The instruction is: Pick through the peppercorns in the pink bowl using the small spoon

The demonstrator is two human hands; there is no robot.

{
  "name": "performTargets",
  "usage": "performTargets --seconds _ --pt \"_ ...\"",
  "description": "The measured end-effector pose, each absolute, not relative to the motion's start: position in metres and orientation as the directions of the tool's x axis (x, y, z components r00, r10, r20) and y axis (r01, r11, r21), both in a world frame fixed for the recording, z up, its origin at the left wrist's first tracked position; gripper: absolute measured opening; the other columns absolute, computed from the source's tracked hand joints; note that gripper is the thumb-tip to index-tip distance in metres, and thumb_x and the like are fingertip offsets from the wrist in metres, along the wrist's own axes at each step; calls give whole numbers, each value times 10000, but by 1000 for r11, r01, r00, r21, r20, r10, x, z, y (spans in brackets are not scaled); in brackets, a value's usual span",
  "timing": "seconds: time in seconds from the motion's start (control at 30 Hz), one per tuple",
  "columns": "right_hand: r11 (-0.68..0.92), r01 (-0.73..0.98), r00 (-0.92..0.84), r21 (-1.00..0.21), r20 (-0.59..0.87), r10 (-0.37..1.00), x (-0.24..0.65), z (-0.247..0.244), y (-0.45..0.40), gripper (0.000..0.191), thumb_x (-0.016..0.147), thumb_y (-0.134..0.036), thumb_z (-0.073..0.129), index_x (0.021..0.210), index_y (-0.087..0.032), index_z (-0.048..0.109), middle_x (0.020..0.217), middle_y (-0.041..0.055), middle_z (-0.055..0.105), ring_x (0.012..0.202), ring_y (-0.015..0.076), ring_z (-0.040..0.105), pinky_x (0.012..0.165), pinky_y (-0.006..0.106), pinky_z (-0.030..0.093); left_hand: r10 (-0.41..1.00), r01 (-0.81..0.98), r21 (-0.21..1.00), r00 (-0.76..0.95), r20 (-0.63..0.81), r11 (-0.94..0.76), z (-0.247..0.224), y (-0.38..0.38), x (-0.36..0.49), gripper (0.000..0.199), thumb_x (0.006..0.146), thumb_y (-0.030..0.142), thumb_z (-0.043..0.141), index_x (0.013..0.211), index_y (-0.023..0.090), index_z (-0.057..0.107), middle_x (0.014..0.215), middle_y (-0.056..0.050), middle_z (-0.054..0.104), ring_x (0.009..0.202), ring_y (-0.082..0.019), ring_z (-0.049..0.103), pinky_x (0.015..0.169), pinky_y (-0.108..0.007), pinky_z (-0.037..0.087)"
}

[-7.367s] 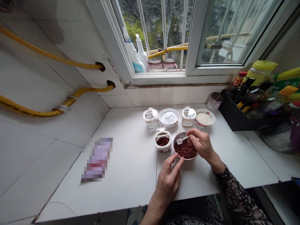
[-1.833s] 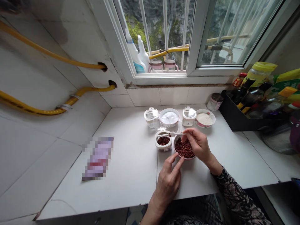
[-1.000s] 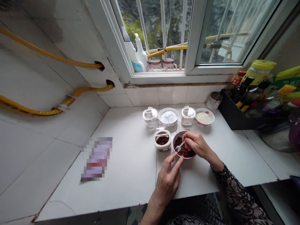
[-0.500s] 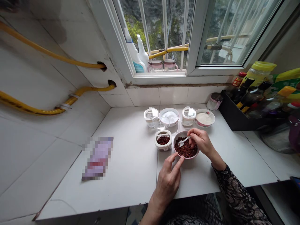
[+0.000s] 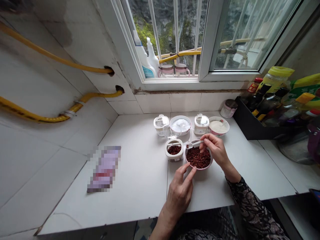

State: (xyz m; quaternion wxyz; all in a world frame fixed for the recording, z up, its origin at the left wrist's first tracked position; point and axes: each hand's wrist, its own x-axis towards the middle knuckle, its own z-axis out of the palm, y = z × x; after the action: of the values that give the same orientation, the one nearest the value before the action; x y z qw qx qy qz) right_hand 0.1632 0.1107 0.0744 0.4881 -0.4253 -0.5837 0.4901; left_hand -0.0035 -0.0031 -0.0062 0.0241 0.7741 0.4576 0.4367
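My right hand [image 5: 215, 150] pinches the handle of a small white spoon [image 5: 195, 143], whose scoop is over the back left rim of a bowl. Dark red peppercorns [image 5: 199, 158] fill much of this bowl [image 5: 206, 167]. My left hand [image 5: 180, 188] has its fingers apart, with fingertips touching the bowl's front left rim. Just left of the bowl, a square jar [image 5: 174, 157] stands with its clear lid [image 5: 172, 132] raised and peppercorns inside.
Behind are two lidded jars [image 5: 161, 122] [image 5: 201, 123], a bowl of white grains [image 5: 180, 124] and a bowl of pale powder [image 5: 219, 126]. A black box of bottles [image 5: 255, 128] stands right; a blurred purple packet [image 5: 106, 168] lies left.
The spoon in my right hand has moved up and left, from above the peppercorns to the bowl's back left rim. My left hand has stayed in place.
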Motion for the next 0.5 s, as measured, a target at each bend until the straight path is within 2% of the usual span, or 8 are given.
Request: performTargets --seconds 0.13,0.23,0.3,0.37,0.5 --pt "398 152 -202 -905 365 909 149 75 99 169 960 -345 502 970 -214 608 713 17 673 656 169 655 671 307 548 725 682 440 195 661 -585 -6 -2 -3 596 920 3 423 1462 248 454 1343 -138 542 1263 -242 560 973 -385 576" --pt "592 293 -353 -751 490 797 140 72 94 161 969 -277 479 992 -224 630 797 56 704 741 199 668 727 339 535 713 681 427 200 672 -595 -6 -2 -4 613 909 -4 427 1470 241 443 1341 -142 535 1243 -239 569 956 -371 583" --pt "681 313 -430 -662 541 723 138 71 93 167 958 -249 475 979 -224 639 842 79 722 779 218 676 737 355 528 716 684 425 206 667 -593 -5 -2 -5 613 909 3 432 1475 237 438 1333 -145 538 1226 -239 579 944 -364 589" --pt "697 308 -428 -647 560 709 140 72 94 183 961 -234 458 981 -222 640 851 81 726 787 217 679 739 352 525 720 686 425 210 661 -591 -5 -2 -5 611 916 10 430 1481 242 428 1334 -147 539 1225 -243 581 939 -370 592" --pt "556 281 -254 -783 498 829 154 73 96 177 966 -242 453 962 -214 627 697 19 661 633 172 627 650 302 501 725 689 429 206 657 -585 -5 -3 -5 594 924 5 427 1466 247 444 1338 -143 537 1249 -242 567 958 -382 586"
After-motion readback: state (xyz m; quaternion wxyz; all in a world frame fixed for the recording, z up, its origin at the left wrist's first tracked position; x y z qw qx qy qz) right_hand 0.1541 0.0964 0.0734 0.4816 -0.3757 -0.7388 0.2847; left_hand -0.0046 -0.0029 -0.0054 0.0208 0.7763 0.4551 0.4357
